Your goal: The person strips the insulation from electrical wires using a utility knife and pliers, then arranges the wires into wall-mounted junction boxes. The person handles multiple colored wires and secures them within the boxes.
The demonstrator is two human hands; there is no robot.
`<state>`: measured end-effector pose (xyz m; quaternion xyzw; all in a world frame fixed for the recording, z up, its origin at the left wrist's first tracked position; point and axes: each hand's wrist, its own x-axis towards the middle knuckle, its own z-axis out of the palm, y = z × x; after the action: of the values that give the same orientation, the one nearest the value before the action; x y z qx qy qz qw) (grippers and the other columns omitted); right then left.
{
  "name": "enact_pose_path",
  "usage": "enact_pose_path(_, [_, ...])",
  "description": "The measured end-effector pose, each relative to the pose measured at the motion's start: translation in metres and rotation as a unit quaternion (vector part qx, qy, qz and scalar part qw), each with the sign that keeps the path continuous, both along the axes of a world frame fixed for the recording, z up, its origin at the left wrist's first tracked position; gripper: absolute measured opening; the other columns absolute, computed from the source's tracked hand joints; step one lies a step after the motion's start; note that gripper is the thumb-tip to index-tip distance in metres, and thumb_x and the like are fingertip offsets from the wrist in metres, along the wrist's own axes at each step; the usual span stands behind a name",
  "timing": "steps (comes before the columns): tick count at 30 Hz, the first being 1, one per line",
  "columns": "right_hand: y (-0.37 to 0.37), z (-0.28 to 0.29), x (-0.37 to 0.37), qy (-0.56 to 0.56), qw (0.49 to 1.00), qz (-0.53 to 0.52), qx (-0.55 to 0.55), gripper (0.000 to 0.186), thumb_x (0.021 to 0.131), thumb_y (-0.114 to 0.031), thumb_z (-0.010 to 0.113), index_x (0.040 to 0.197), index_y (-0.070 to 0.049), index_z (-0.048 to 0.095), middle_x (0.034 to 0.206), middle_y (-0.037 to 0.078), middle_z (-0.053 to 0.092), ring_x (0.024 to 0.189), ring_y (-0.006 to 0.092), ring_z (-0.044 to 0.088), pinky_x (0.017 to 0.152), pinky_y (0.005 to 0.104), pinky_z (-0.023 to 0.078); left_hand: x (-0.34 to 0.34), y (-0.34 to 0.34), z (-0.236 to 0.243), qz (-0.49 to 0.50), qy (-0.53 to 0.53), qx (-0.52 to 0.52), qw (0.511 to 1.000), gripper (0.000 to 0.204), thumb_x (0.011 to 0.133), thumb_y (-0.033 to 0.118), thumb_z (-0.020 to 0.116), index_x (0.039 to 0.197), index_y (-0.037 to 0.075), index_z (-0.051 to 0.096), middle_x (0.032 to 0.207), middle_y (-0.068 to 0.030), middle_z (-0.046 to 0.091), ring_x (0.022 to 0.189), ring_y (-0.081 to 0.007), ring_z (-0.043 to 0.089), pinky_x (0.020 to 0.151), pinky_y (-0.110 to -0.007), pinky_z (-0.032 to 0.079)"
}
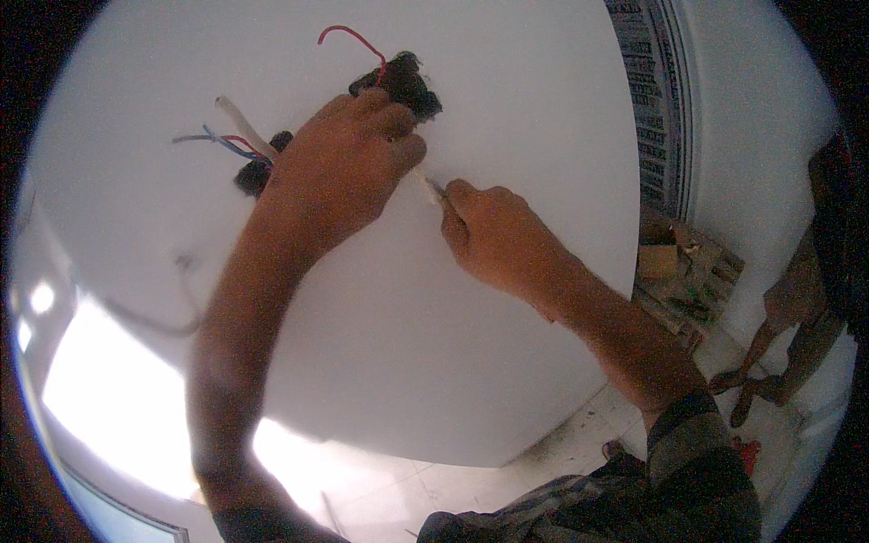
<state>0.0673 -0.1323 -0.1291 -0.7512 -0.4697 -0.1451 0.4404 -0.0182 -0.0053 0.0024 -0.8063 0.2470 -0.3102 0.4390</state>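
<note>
My left hand [348, 163] reaches up to the white wall, its fingers curled beside a rough dark hole [403, 86]. A pale cable end [423, 184] sticks out below its thumb and forefinger, and the hand is closed on it. A thin red wire [353, 34] curves up out of the same hole. Just right of that, my right hand [498, 226] is closed around a slim tool with a narrow grey tip [439, 192], which touches or nearly touches the pale cable end. Its handle is hidden in the palm, so its exact kind is unclear.
Left of my left wrist, a second dark hole [253, 174] holds a thick white cable [240, 122] and thin blue wires [213, 138]. Past the wall's right edge stand a wooden crate or pallet [715, 281] and another person's legs [792, 335]. Bright light falls at the lower left.
</note>
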Motion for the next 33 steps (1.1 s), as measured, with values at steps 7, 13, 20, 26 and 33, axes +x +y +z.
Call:
enact_pose_path(7, [-0.002,-0.003,0.01,-0.037,0.999,-0.01,0.018,0.023,0.093,-0.021,0.052,0.098,0.001,0.055,0.077,0.024,0.064,0.071,0.0423,0.066,0.065,0.0532,0.055,0.004,-0.008,0.006,0.039,0.066,-0.006,0.997,0.017,0.084,0.023,0.064,0.097,0.014,0.068,0.106,-0.0077,0.062,0.11,-0.0302,0.057,0.1,-0.044,0.044])
enact_pose_path(13, [-0.016,-0.008,0.012,-0.038,0.999,0.008,0.029,0.022,0.093,-0.021,0.052,0.097,0.001,0.055,0.075,0.024,0.064,0.069,0.0422,0.065,0.064,0.0529,0.055,0.01,-0.022,0.002,0.023,0.084,0.015,0.996,0.016,0.081,0.023,0.064,0.093,0.012,0.068,0.104,-0.0076,0.062,0.108,-0.0293,0.058,0.099,-0.042,0.046])
enact_pose_path(20, [-0.015,-0.01,0.017,-0.031,0.999,0.017,0.025,0.023,0.093,-0.021,0.051,0.095,0.002,0.056,0.073,0.025,0.064,0.068,0.0419,0.065,0.063,0.0527,0.055,0.014,-0.019,0.001,0.055,0.094,0.002,0.994,0.02,0.08,0.02,0.064,0.097,0.011,0.068,0.107,-0.0091,0.062,0.109,-0.0295,0.059,0.098,-0.04,0.048])
enact_pose_path(26, [0.021,-0.004,0.041,-0.065,0.998,-0.005,-0.021,0.023,0.093,-0.019,0.05,0.097,0.003,0.057,0.075,0.024,0.065,0.069,0.0409,0.066,0.063,0.0516,0.055,0.037,0.022,0.0,0.001,0.098,-0.015,0.995,0.014,0.081,0.016,0.062,0.093,0.009,0.066,0.104,-0.0097,0.061,0.108,-0.0299,0.058,0.097,-0.039,0.048])
enact_pose_path(33, [0.034,-0.004,0.03,-0.098,0.995,-0.008,-0.018,0.017,0.092,-0.014,0.053,0.09,0.003,0.053,0.068,0.023,0.062,0.067,0.042,0.064,0.063,0.0524,0.052,0.034,0.043,-0.008,0.033,0.134,-0.008,0.99,0.013,0.083,0.013,0.06,0.092,0.006,0.063,0.104,-0.0116,0.058,0.109,-0.03,0.055,0.099,-0.04,0.046])
